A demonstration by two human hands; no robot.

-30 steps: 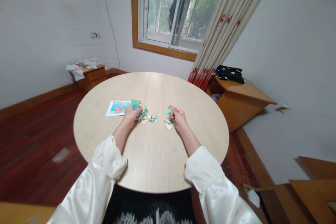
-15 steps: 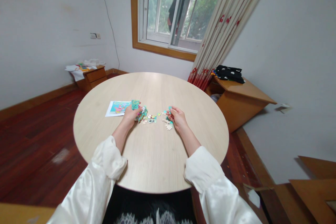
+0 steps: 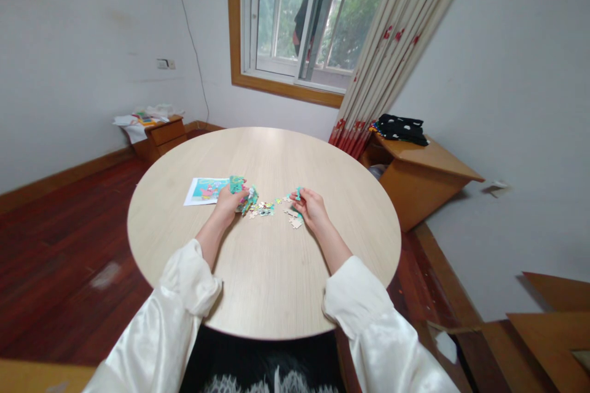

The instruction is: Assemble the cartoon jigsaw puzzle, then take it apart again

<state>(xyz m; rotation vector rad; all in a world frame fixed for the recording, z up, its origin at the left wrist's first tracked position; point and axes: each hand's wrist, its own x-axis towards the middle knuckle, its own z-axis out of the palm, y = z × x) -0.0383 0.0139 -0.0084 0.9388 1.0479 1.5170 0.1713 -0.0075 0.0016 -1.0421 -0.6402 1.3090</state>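
My left hand (image 3: 227,202) is closed around a cluster of teal and pink puzzle pieces (image 3: 236,183), left of the table's middle. Between the thumb and fingers of my right hand (image 3: 313,205) is a small teal puzzle piece (image 3: 298,194), held just above the table. Loose puzzle pieces (image 3: 265,209) lie between my hands, some colourful side up. Several pale pieces (image 3: 295,221) rest face down beside my right hand. A picture sheet (image 3: 203,191) with a pink figure on teal lies flat, just left of my left hand.
The round wooden table (image 3: 276,288) fills the middle. Behind it are a window and a curtain (image 3: 382,61). A small cabinet (image 3: 168,131) with papers stands at the back left, and a wooden desk (image 3: 428,172) with black cloth (image 3: 401,129) at the right.
The teal piece in my right hand has turned slightly and shows more clearly at the fingertips. My left hand keeps its hold, almost still.
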